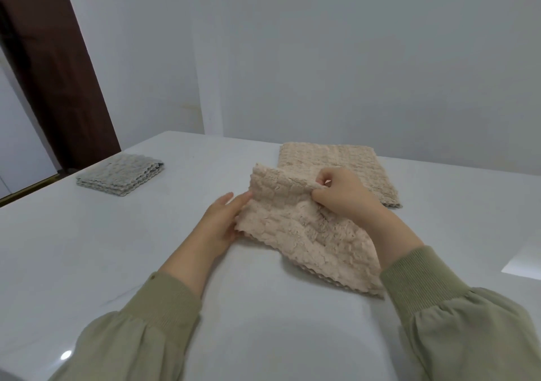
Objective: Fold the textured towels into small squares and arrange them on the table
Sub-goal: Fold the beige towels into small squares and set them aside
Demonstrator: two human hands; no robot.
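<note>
Nubby, plush beige cloth towel and grey towel lie on the smooth, glossy white table; ribbed matt sleeves.

The beige towel is hiding the left hand's fingertips and part of the right hand's fingers. It is also covering the near left corner of the flat beige cloth behind. The picture's lower edge is cutting off both sleeves. The left edge is cutting off the dark door.

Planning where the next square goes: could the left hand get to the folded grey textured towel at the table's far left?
Probably yes: bare white table lies between the left hand and the folded grey textured towel.
</note>
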